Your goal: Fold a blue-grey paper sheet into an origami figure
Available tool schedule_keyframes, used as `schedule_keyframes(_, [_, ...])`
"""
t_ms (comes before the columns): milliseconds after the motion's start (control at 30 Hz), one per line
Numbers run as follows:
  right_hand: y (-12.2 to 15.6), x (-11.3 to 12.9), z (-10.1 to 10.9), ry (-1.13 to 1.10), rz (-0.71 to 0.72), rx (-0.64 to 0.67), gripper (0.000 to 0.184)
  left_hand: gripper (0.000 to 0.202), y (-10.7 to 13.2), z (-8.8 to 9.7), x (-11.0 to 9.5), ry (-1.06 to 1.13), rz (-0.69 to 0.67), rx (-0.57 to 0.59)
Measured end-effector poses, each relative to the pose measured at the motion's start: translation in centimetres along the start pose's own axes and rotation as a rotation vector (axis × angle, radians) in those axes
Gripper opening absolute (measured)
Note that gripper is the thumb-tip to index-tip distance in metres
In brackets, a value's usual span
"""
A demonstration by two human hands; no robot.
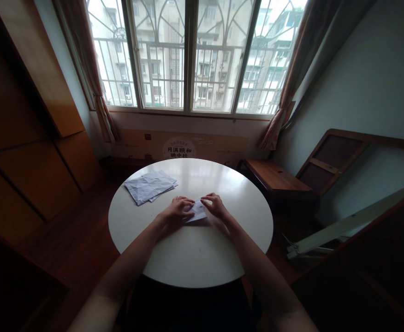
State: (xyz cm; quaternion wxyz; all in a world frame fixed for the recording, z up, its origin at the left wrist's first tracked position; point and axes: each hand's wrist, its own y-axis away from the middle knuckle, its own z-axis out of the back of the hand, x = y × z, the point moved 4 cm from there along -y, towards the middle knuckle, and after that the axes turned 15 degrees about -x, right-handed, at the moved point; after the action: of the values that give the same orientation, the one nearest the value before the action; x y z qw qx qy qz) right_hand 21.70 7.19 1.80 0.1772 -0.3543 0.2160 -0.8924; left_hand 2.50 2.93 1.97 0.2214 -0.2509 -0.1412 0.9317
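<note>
A small folded piece of white paper (198,211) lies on the round white table (191,258), near its middle. My left hand (178,210) rests on the paper's left side with fingers curled and pressed on it. My right hand (215,205) pinches the paper's upper right edge with bent fingers. Both hands touch the paper, which stays flat on the tabletop. To the upper left, apart from my hands, lies a loose pile of creased white sheets (149,186).
A large barred window (188,55) with curtains fills the far wall. Wooden cabinets (32,138) stand at the left. A low wooden bench (274,177) and leaning wooden frames (329,161) are at the right. A printed cardboard panel (179,147) stands under the sill.
</note>
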Motion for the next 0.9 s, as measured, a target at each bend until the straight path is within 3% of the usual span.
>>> schedule_keyframes(300, [0.5,0.4,-0.4,0.074,0.031,0.089,0.026,0.040,-0.1,0.0,-0.7,-0.042,-0.054,-0.030])
schedule_keyframes(567, [0.5,0.1,-0.9,0.073,0.068,0.080,0.024,0.046,-0.3,0.0,-0.5,-0.209,0.018,-0.020])
schedule_keyframes(900, [0.8,0.2,-1.3,0.041,0.130,0.114,0.019,0.038,0.0,0.4,0.1,-0.346,0.197,-0.102])
